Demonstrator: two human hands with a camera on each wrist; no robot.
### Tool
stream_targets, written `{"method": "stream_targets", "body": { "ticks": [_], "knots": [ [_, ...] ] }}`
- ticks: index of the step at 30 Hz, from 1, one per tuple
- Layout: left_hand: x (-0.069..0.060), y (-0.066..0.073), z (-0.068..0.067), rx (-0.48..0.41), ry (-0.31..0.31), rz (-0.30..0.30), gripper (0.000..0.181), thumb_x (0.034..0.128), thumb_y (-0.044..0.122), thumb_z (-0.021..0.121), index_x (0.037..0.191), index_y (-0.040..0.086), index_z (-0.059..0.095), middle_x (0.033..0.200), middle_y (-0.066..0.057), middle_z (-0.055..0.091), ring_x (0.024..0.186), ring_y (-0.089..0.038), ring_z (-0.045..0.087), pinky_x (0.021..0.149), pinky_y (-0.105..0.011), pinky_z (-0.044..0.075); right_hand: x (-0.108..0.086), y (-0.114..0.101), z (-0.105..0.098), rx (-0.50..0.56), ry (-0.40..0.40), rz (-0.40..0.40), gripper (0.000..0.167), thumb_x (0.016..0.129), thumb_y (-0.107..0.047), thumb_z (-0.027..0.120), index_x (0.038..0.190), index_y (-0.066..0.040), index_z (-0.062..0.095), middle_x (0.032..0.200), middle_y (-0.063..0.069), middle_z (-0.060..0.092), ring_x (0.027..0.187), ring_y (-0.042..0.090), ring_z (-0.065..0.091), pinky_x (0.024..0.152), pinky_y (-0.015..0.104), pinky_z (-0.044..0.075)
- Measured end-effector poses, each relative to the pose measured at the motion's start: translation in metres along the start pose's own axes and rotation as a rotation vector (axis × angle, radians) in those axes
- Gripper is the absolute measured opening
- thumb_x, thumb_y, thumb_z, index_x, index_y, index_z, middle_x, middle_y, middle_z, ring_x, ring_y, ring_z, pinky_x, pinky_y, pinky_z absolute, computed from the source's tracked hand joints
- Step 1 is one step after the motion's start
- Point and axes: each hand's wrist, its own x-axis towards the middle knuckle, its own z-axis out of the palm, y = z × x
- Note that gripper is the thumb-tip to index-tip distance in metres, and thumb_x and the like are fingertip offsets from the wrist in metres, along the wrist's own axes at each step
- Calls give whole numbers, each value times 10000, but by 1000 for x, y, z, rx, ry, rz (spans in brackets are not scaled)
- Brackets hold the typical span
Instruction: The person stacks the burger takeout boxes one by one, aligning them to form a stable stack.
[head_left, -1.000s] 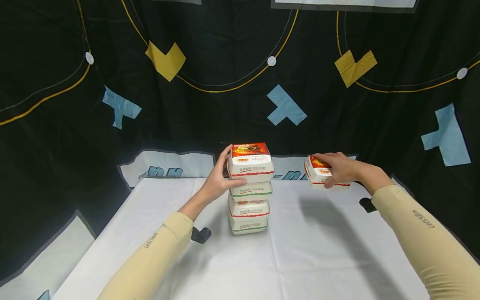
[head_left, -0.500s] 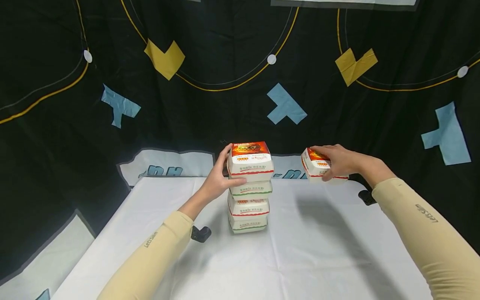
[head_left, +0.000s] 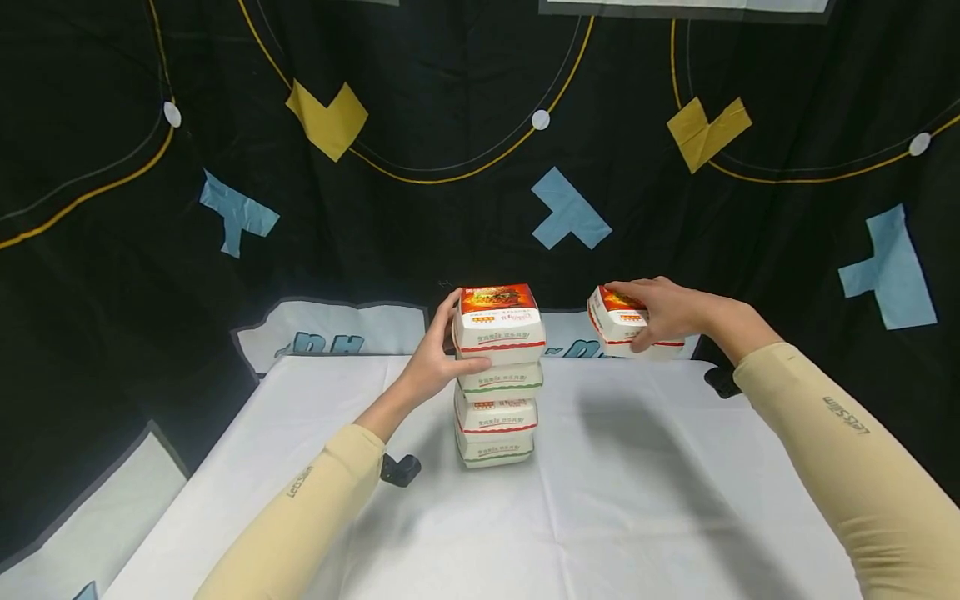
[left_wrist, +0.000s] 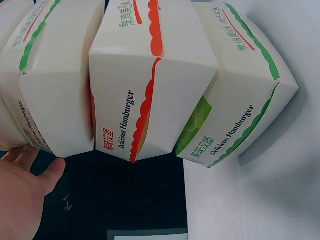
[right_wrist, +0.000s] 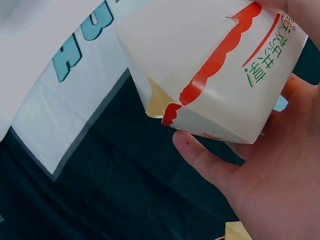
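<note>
Several paper burger boxes form an upright stack on the white table (head_left: pixel 510 525), with red and green trims alternating. The top burger box (head_left: pixel 500 325) has a red lid with a burger picture. My left hand (head_left: pixel 431 362) grips it from the left, thumb across the front and fingers at the far left edge. Lower boxes, among them a red-trimmed burger box (left_wrist: pixel 135 90), show in the left wrist view. To the right, my right hand (head_left: pixel 671 308) holds another red-trimmed burger box (right_wrist: pixel 215 75) from above, off the table. The far side of this box is hidden.
A black curtain (head_left: pixel 390 242) with yellow and blue tape pieces (head_left: pixel 572 208) hangs behind the table. White lettered panels (head_left: pixel 337 333) stand along the table's back edge. A small black device (head_left: pixel 401 471) is at the left wrist, another (head_left: pixel 722 382) at the right.
My right hand has carried its burger box to the left and slightly up, nearer the stack. The left hand and the stack stay where they were.
</note>
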Motion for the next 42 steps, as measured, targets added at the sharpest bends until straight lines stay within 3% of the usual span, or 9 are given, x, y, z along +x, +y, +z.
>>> {"method": "stream_targets", "body": {
  "ticks": [9, 14, 23, 28, 38, 42],
  "knots": [
    [1, -2, 0, 0, -3, -14, 1065, 846, 114, 785, 1614, 329, 78, 1468, -82, 391, 1336, -269, 447, 1069, -557, 428, 4, -13, -8, -25, 20, -2, 1014, 762, -303, 852, 1593, -257, 273, 1555, 170, 330, 1308, 377, 297, 894, 483, 549],
    [2, 0, -1, 1, -11, -19, 1080, 844, 81, 781, 1621, 276, 57, 1482, -118, 379, 1347, -292, 441, 1076, -554, 423, 6, -19, -13, -22, 21, -4, 1000, 777, -296, 845, 1594, -268, 269, 1554, 165, 332, 1310, 373, 294, 891, 471, 550],
    [-7, 33, -1, -9, -23, -27, 1028, 848, 61, 757, 1619, 143, 82, 1442, -165, 395, 1329, -309, 449, 1078, -572, 419, 9, -28, -21, -27, 35, -4, 993, 778, -310, 837, 1594, -278, 270, 1551, 153, 333, 1307, 360, 296, 894, 482, 543],
    [-8, 34, 0, -6, -25, -25, 1025, 852, 65, 756, 1619, 144, 80, 1439, -168, 398, 1329, -314, 450, 1078, -573, 419, 12, -33, -24, -28, 48, -11, 986, 780, -294, 833, 1591, -286, 272, 1549, 139, 340, 1311, 348, 291, 892, 467, 540],
    [-3, 14, -2, -1, -26, -30, 1051, 847, 63, 765, 1623, 165, 63, 1438, -162, 397, 1322, -310, 460, 1066, -557, 429, 15, -46, -34, -22, 52, -28, 993, 786, -294, 831, 1596, -308, 257, 1549, 151, 323, 1310, 348, 285, 895, 454, 543],
    [3, -2, -2, -6, -15, -22, 1079, 841, 61, 773, 1621, 265, 57, 1449, -144, 394, 1335, -307, 451, 1076, -587, 412, 17, -50, -39, -38, 56, -40, 978, 796, -307, 818, 1596, -315, 255, 1546, 137, 334, 1320, 333, 281, 909, 453, 539]
  ]
}}
